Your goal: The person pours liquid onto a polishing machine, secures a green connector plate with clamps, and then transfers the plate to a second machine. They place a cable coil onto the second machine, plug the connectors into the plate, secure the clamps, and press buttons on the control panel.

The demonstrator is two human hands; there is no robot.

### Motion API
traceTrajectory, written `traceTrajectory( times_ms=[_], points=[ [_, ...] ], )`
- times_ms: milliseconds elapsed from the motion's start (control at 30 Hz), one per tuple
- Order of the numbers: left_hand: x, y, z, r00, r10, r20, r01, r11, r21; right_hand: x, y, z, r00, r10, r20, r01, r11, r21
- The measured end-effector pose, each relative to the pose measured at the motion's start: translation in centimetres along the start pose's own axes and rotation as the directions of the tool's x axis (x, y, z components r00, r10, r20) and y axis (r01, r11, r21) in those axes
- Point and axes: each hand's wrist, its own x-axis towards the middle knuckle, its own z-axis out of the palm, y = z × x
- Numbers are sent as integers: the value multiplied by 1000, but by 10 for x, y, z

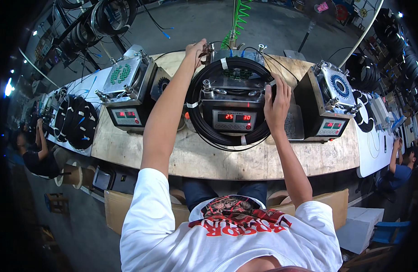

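A ring-shaped coil of black cable (194, 120), bound with white ties, hangs in front of the middle bench machine (234, 120), around its red-lit display. My right hand (277, 100) grips the coil's right side, thumb on the inside and fingers along the outer edge. My left hand (197, 51) reaches past the coil to the machine's far left corner. Its fingers are curled around something dark that I cannot make out. Behind the coil's upper part, green connectors (238, 72) sit in the machine's metal top plate.
Similar machines flank the middle one: a left machine (126, 97) with green connectors and a right machine (329, 97) with a blue ring of connectors. All stand on a wooden bench (218, 163). More black coils (76, 120) lie at the left. A green spiral hose (238, 22) hangs behind. People work at both sides.
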Motion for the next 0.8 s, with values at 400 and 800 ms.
traceTrajectory(
  times_ms=[400,800],
  points=[
    [25,-17,-17,972,47,228,4,975,-220,1,0,4,999,-34,2,34,999,1],
    [30,-18,-43,971,181,155,-131,950,-284,0,-10,6,999,-48,1,48,998,37]
  ],
)
